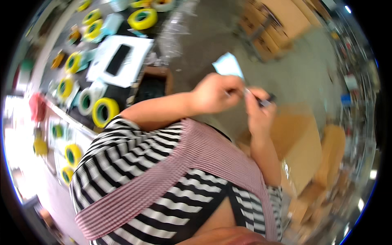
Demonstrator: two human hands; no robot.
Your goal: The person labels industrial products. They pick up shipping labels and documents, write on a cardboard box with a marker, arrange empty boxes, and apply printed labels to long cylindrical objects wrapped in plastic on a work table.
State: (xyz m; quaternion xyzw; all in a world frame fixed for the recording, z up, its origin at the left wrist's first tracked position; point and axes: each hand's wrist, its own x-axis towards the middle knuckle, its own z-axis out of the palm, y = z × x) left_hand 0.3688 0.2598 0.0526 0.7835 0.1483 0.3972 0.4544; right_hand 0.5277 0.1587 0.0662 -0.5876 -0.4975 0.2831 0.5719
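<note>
My left hand [218, 93] is closed at the middle of the view, with the fingers pinched. A small pale blue slip of paper [229, 65] sticks up from its fingers. Close beside it, nearly touching, my right hand [260, 111] is closed around a dark pen-like object [268, 100], one end of which pokes out past the fingers. Motion blurs both hands, and the small gap between their fingertips is too smeared to make out.
To the left, a dark table bears several rolls of yellow tape [105, 112], white sheets [139, 53] and a black phone-like slab [118, 59]. An open carton [169, 81] stands at its edge. Cardboard boxes [281, 24] stack at the back right; another large box [302, 151] is near my right arm.
</note>
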